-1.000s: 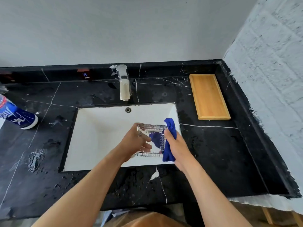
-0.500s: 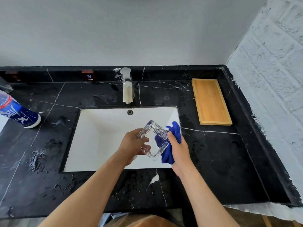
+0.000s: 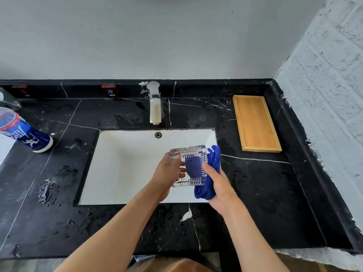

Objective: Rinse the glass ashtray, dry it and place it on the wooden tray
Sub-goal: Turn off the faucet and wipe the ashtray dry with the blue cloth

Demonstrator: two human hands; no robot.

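Observation:
Over the right part of the white sink (image 3: pixel 121 167) I hold a square cut-glass ashtray (image 3: pixel 191 152), tilted on edge. My left hand (image 3: pixel 167 173) grips its left side, fingers behind the glass. My right hand (image 3: pixel 220 185) presses a blue cloth (image 3: pixel 213 160) against its right side, and blue shows through the glass. The wooden tray (image 3: pixel 255 122) lies at the back right of the black counter, with nothing on it.
A chrome faucet (image 3: pixel 155 105) stands behind the sink, no water running. A blue and white bottle (image 3: pixel 23 132) lies at the left. Water drops spot the black marble counter (image 3: pixel 265 193). A rough white wall (image 3: pixel 330 95) borders the right side.
The ashtray was turned to a diamond angle half a second ago and is square-on again now. The cloth in my right hand has shifted along its right side.

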